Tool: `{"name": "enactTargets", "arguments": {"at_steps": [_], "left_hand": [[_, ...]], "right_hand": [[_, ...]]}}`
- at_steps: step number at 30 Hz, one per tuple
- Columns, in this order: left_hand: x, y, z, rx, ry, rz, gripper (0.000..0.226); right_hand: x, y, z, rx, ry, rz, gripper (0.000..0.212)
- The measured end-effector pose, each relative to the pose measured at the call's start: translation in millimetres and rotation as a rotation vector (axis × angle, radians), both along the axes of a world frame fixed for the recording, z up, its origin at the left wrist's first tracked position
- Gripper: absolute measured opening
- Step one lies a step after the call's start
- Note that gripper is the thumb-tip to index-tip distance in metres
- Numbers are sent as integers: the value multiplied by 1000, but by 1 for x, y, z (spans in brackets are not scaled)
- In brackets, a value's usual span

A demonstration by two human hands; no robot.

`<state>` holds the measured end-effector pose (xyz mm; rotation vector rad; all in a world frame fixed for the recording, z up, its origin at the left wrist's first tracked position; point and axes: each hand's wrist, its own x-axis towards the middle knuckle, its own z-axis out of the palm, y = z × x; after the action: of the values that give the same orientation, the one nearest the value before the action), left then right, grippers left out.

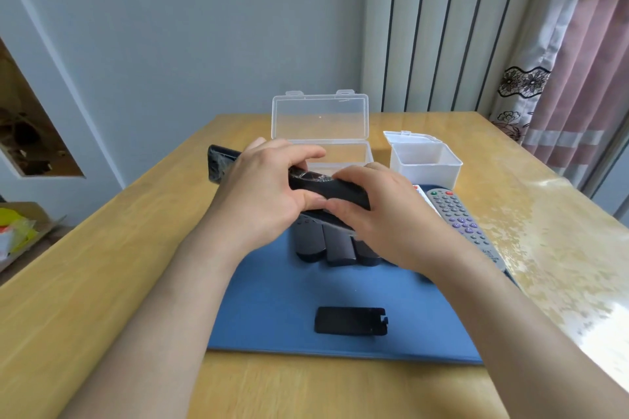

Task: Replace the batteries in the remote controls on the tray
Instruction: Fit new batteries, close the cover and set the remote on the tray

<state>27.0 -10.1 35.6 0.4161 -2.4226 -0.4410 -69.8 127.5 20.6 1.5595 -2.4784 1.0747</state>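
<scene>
**A:** Where was the black remote (340, 189) at this stamp?

**B:** Up off the blue tray (272, 303), held crosswise btwn both hands, above a row of three dark remotes (337, 248) lying on the tray. From my feed the left hand (269, 194) gripped it mid-body, fingers curled over the far side and thumb on the near edge. One end stuck out past that hand, toward the left. The right hand (381, 218) was curled round the other end, fingertips on top. Shiny clear film showed on the remote btwn the hands.

**A:** Battery cover?

**B:** The black cover (350, 320) lay flat on the tray near its front edge, well apart from both hands.

**A:** Other remotes?

**B:** A grey remote (456, 214) w/ purple buttons lay at the tray's right side, just beside the right hand, partly hidden by the wrist.

**A:** Containers?

**B:** The clear box (320, 116) sat behind the hands on the table (102, 265), lid standing upright. The hands blocked its front, so I couldn't tell the contents. The white box (425, 170) stood to its right, lid flipped back. I saw only its white inner walls, contents n/a from this angle.
</scene>
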Motion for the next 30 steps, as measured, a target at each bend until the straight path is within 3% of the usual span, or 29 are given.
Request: {"name": "enactTargets", "arguments": {"at_steps": [4,7,10,13,15,18,22,30], "left_hand": [[0,2,-1,80,71,-76,62],[0,5,3,348,278,-198,42],[-4,6,4,551,441,-140,28],[-10,12,0,655,323,-75,9],[-14,17,-7,711,225,-93,19],[-17,21,-11,807,248,-170,22],[-13,27,-8,807,272,-226,17],[-12,29,-6,921,206,-383,26]], "right_hand": [[-2,-2,-4,-112,-168,-4,10],[-5,0,-2,-341,-616,5,14],[-10,6,0,-542,-930,-1,15],[-8,3,-3,-672,-1120,46,14],[-2,-1,-4,-684,-1209,124,19],[5,-4,-3,-618,-1272,180,19],[12,-4,-1,-499,-1133,146,22],[11,-5,-3,-563,-1029,185,17]]}}
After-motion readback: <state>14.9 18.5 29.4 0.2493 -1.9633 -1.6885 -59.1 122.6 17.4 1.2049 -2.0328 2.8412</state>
